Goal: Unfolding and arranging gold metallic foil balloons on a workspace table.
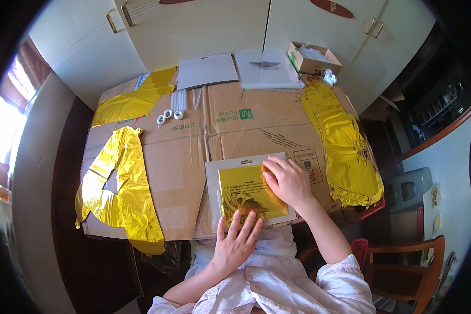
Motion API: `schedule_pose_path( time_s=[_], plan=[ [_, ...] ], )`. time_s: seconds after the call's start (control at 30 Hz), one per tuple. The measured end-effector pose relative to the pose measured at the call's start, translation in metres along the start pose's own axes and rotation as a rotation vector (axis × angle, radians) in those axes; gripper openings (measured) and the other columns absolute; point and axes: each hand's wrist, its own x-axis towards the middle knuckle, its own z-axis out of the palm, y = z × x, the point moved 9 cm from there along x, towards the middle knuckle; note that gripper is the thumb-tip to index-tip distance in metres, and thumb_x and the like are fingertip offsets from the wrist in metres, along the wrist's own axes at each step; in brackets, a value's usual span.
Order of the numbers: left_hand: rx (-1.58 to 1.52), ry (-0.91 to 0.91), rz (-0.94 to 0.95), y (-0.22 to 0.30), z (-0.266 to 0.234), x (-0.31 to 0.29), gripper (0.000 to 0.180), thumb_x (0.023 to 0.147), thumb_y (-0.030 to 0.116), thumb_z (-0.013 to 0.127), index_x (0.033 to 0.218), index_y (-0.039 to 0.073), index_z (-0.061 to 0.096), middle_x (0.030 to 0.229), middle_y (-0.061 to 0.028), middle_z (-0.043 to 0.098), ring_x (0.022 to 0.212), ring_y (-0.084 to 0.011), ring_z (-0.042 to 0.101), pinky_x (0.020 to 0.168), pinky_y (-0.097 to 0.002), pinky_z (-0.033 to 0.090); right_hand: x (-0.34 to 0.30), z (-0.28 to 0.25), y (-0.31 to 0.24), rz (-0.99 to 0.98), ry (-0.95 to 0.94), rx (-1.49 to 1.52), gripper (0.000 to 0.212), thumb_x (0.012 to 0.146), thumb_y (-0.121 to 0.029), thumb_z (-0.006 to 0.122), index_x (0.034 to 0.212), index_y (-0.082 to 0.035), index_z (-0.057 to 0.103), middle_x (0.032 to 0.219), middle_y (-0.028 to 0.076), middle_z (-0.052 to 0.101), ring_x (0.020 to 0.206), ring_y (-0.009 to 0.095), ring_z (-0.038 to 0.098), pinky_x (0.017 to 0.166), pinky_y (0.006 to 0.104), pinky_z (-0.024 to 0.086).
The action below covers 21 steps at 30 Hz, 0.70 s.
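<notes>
In front of me a flat clear pouch with a white card (212, 180) and a hanging slot lies on the cardboard. A folded gold foil balloon (240, 183) shows in it, with dark print over it. My left hand (235, 246) rests on the pouch's lower edge, fingers stretched and spread. At the pouch's right side, my right hand (290, 183) has bent fingers and thumb closed at the foil's upper right edge. Flat on the left lies a gold foil balloon shaped like a letter A (128, 178). Whether the foil is fully inside the pouch cannot be made out.
Flattened cardboard (178, 162) covers the table. More gold foil lies at the far left (133, 99) and right (345, 146). White tape rolls (167, 113), straws (179, 100), a white card stack (208, 71), clear pouches (267, 73) and a small box (314, 58) stand toward the back.
</notes>
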Motion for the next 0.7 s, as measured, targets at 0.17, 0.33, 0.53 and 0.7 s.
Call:
schedule_pose_path(
  time_s=[0.17,0.33,0.53,0.7],
  plan=[
    [-0.006,0.018,-0.006,0.0,0.0,-0.001,0.072,0.075,0.04,0.069,0.141,0.023,0.045,0.146,-0.0045,0.041,0.137,-0.0324,0.035,0.109,-0.0628,0.018,0.028,0.009,0.004,0.028,-0.076,0.033,0.027,0.085,-0.028,0.066,0.106,-0.011,0.066,0.108,0.004,0.065,0.096,0.024,0.064,0.078,0.0388,0.053],
    [-0.092,0.022,-0.048,-0.002,-0.005,-0.001,0.057,0.084,0.029,0.06,0.14,0.023,0.047,0.146,-0.002,0.043,0.136,-0.0286,0.037,0.111,-0.0578,0.019,0.048,0.006,-0.002,0.01,-0.148,0.012,0.022,0.085,-0.029,0.067,0.099,-0.011,0.068,0.092,0.004,0.062,0.089,0.024,0.064,0.075,0.037,0.053],
    [-0.148,0.071,-0.039,0.0,-0.006,-0.008,0.062,0.082,0.032,0.064,0.14,0.022,0.046,0.147,-0.0036,0.042,0.138,-0.0283,0.033,0.111,-0.0571,0.021,0.054,-0.043,-0.021,-0.047,-0.033,0.124,0.01,0.082,-0.021,0.069,0.082,-0.011,0.068,0.082,0.002,0.06,0.081,0.023,0.061,0.068,0.0362,0.049],
    [-0.362,0.344,-0.084,-0.018,-0.035,-0.027,0.059,0.08,0.023,0.067,0.135,0.018,0.05,0.141,-0.0158,0.044,0.135,-0.0324,0.037,0.109,-0.0564,0.027,0.039,-0.108,-0.06,-0.158,0.104,0.109,0.008,0.079,-0.016,0.072,0.077,-0.011,0.066,0.078,0.001,0.063,0.072,0.022,0.057,0.064,0.0344,0.047]
  ],
)
